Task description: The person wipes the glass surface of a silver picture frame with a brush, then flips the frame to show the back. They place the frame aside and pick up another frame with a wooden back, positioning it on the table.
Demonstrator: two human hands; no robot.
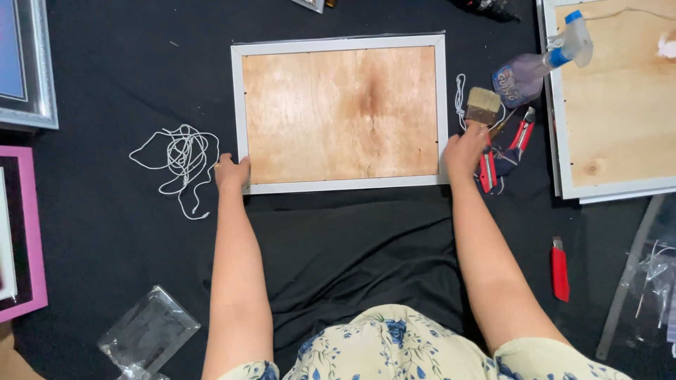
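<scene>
1. Head view, main item: we see a picture frame (341, 112) lying face down on a black cloth (127, 84). Its rim is pale silver-white. Its back panel is bare plywood with a darker brown streak running down the middle.

2. Head view, position: the frame lies flat, long side across the view, in the upper centre. It sits directly ahead of our body, between our two forearms.

3. Head view, left hand (232, 172): it rests on the near left corner of the frame. The fingers are curled over the rim, gripping that corner. A loose tangle of white string (179, 158) lies just beside this hand on the cloth.

4. Head view, right hand (465, 149): it sits at the near right corner of the frame, touching the rim. The fingers are bent. We cannot tell whether they clamp the frame edge or only rest against it.

5. Head view, items near the right hand:
   - a flat paintbrush (483, 107) with pale bristles, just beyond the fingers;
   - red-handled pliers (522, 134), near the brush;
   - a clear spray bottle (539, 67) with a blue nozzle, lying on its side.

6. Head view, surroundings: a second frame (612, 98) with a plywood back lies at the right edge. A red utility knife (560, 269) lies well apart from the right forearm. A pink frame (21, 232) sits at the left edge.
</scene>
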